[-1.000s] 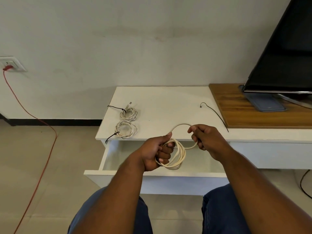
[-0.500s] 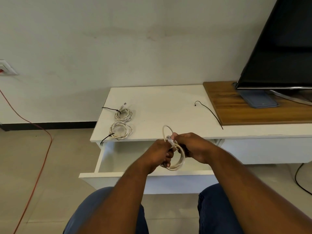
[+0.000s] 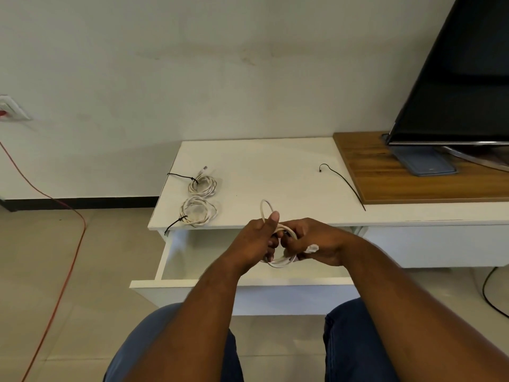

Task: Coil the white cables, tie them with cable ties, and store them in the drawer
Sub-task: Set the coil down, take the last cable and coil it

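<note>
Both hands hold one white cable coil (image 3: 278,262) above the open drawer (image 3: 242,285). My left hand (image 3: 257,238) grips the coil's left side, thumb up beside a loop that sticks upward. My right hand (image 3: 314,242) grips the coil's right side, and the cable's white plug shows at its fingers. On the white cabinet top (image 3: 275,172) lie two tied coils, the far one (image 3: 202,184) and the near one (image 3: 197,211), each with a black cable tie. A loose black cable tie (image 3: 344,181) lies to the right.
A television (image 3: 462,78) stands on a wooden board (image 3: 385,183) at the right. A red cord (image 3: 63,249) runs from a wall socket (image 3: 11,108) across the tiled floor on the left. A black cord (image 3: 490,293) lies on the floor at the right. My knees are below the drawer.
My right hand has brought the loose end in from the right to the coil, and the two hands have closed together. The wide loop has shrunk to a small upright loop.
</note>
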